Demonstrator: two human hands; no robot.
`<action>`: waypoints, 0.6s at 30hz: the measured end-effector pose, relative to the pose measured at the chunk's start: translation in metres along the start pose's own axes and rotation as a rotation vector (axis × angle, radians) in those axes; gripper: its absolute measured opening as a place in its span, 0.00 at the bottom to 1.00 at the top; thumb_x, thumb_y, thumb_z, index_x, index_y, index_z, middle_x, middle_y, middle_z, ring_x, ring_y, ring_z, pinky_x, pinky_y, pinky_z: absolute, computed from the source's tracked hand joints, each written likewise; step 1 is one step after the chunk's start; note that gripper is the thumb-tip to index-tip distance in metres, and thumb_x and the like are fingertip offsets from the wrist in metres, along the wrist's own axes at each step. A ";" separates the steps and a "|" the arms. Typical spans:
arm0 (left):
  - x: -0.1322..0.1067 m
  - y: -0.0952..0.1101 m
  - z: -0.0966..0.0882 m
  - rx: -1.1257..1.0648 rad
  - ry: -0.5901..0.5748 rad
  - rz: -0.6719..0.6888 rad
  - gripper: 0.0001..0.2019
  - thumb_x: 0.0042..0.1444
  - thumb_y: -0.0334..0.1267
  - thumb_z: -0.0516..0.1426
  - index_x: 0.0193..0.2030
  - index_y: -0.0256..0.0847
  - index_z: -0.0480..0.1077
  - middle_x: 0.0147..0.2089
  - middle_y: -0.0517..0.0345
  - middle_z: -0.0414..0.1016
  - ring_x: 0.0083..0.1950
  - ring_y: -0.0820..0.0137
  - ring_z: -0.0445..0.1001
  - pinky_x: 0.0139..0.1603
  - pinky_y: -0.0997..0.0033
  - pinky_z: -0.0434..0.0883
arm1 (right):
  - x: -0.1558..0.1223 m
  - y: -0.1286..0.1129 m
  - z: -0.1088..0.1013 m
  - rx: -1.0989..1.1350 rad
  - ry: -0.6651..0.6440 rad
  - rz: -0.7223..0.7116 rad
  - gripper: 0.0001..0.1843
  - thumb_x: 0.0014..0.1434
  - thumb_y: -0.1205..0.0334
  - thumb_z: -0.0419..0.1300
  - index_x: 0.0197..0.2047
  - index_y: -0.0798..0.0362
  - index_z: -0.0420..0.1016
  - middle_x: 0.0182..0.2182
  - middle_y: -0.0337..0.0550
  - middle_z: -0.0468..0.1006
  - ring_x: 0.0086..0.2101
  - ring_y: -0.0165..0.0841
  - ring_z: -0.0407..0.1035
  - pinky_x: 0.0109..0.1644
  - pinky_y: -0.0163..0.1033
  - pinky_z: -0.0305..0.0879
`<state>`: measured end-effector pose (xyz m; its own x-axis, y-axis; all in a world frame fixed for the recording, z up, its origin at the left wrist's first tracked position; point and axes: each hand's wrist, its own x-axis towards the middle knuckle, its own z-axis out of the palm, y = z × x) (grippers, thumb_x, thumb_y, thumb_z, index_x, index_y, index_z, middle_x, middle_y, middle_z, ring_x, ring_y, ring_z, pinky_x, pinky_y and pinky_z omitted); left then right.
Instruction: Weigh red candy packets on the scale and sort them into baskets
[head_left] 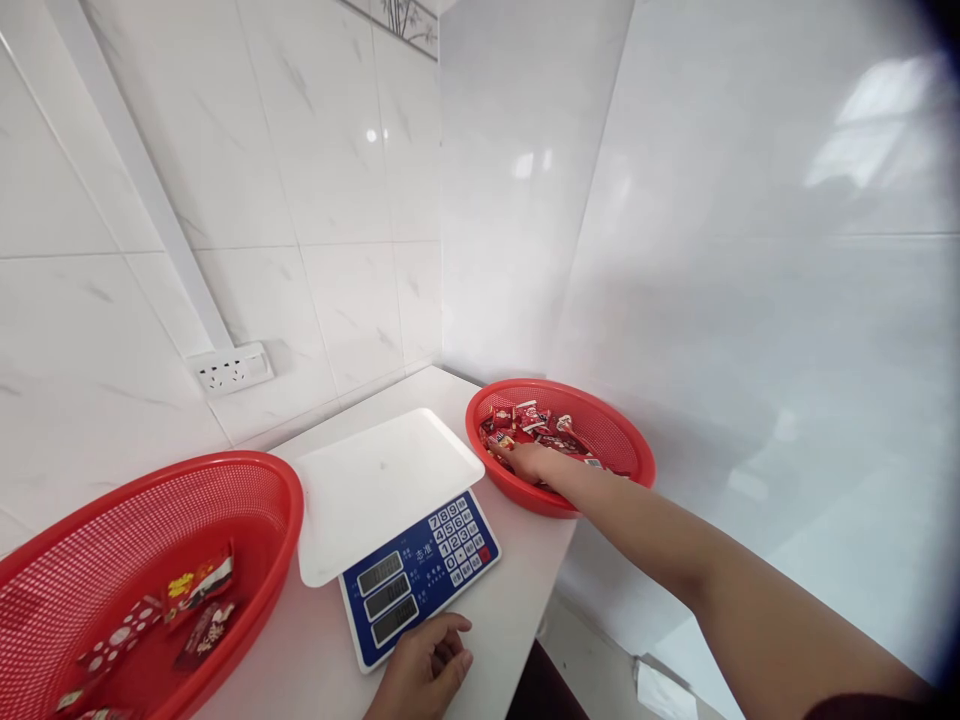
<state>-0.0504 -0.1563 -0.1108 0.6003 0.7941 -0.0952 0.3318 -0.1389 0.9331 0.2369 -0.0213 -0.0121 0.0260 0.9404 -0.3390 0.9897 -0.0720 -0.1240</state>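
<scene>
My right hand (527, 461) reaches into the right red basket (636, 450), its fingers stretched out and touching small wrapped snack packets (531, 415). The fingertips are partly lost among the wrappers, and no packet is clearly gripped. Near the front of the table, my left hand (429, 662) rests beside the lower edge of a digital scale (420, 570). Its fingers curl loosely, the thumb stands apart, and it holds nothing. The scale's white pan (382, 480) bears no packets. Dim digits show on its displays (386, 595).
A larger red basket (289, 500) at the left holds several wrapped packets (199, 590). The white table (491, 620) stands in a corner against tiled walls. A power socket (231, 370) sits low on the left wall. Something white (665, 690) lies on the floor at right.
</scene>
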 end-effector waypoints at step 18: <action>0.001 0.000 -0.001 0.001 -0.011 -0.008 0.16 0.53 0.45 0.53 0.45 0.39 0.69 0.34 0.54 0.72 0.34 0.69 0.69 0.33 0.74 0.66 | 0.009 0.033 -0.016 0.082 0.185 -0.080 0.26 0.46 0.73 0.57 0.50 0.49 0.66 0.41 0.47 0.76 0.38 0.40 0.71 0.37 0.37 0.62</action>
<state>-0.0504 -0.1550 -0.1106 0.6056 0.7887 -0.1061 0.3371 -0.1334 0.9320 0.2721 -0.0103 -0.0046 -0.0193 0.9887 -0.1487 0.9749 -0.0143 -0.2220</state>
